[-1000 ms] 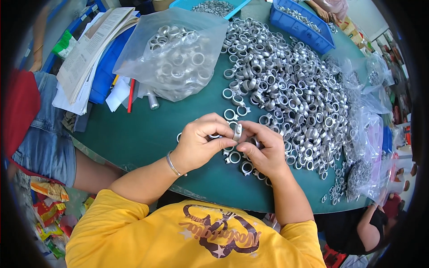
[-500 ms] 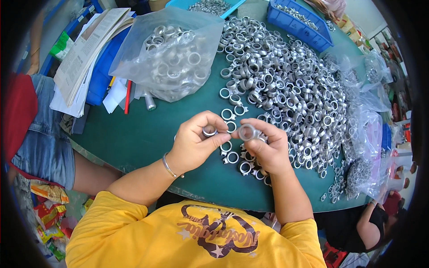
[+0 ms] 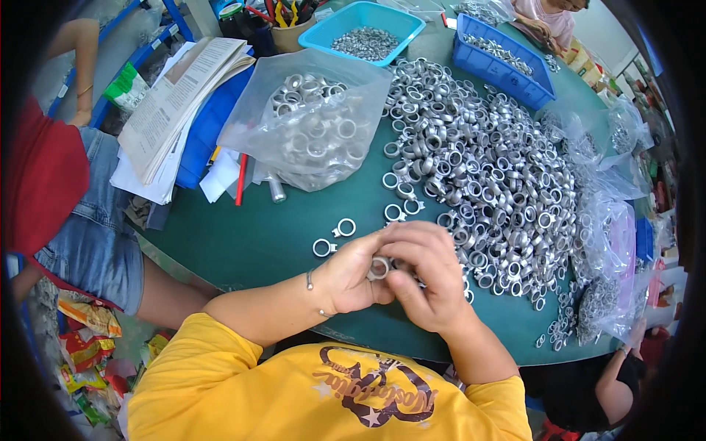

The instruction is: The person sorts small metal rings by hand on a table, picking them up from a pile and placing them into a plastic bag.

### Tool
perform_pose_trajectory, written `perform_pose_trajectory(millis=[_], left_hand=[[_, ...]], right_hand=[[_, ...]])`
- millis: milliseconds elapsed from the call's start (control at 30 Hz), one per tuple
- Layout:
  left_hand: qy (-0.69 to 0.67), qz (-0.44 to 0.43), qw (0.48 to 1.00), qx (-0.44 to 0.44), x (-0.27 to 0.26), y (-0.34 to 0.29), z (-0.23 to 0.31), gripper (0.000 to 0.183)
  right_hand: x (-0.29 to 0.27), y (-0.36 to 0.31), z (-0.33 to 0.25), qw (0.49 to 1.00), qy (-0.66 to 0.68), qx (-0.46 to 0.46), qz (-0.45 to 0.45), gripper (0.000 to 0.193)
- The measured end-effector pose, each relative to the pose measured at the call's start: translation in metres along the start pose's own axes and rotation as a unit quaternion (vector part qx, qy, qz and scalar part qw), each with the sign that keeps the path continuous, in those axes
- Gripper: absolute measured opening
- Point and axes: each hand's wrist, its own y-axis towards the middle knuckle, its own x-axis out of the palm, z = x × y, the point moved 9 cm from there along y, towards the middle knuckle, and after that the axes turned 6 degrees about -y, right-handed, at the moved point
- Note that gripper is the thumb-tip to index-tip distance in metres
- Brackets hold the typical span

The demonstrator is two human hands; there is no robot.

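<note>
My left hand [image 3: 353, 277] is turned partly palm up, its fingers closed around a small silvery metal ring [image 3: 379, 268]. Over it curls my right hand [image 3: 432, 278], thumb and fingers bent together beside that ring. A bit of grey metal shows among the right fingers, too covered to make out. Two loose rings with small lugs, one a clamp-like ring [image 3: 344, 227], lie on the green table [image 3: 250, 246] just beyond my left hand. To the right spreads a large heap of similar metal rings [image 3: 493, 176], its near left edge partly hidden by my right hand.
A clear plastic bag [image 3: 312, 125] of rings stands beyond my hands. Farther back are a turquoise tray [image 3: 412, 28] and a blue bin [image 3: 507, 77] with small metal parts. Papers [image 3: 173, 110] and a red pen [image 3: 241, 180] lie left. A person in denim shorts [image 3: 95, 213] is close at left.
My hands have come together, the right now folded over the left fingers; before, each held a ring apart. Two rings beyond my left hand have come into sight. The whole view has shifted.
</note>
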Motion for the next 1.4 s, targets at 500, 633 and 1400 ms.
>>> perform_pose_trajectory(millis=[500, 633, 1400], left_hand=[[0.786, 0.129, 0.359, 0.486, 0.101, -0.057, 0.237, 0.022], [0.714, 0.131, 0.492, 0.480, 0.094, -0.060, 0.243, 0.022], [0.345, -0.049, 0.905, 0.244, 0.013, -0.006, 0.060, 0.023]], right_hand=[[0.013, -0.022, 0.084, 0.935, -0.318, 0.140, -0.066, 0.013], [0.011, -0.024, 0.084, 0.936, -0.315, 0.138, -0.075, 0.012], [-0.003, -0.040, 0.074, 0.962, 0.215, 0.127, 0.111, 0.032]])
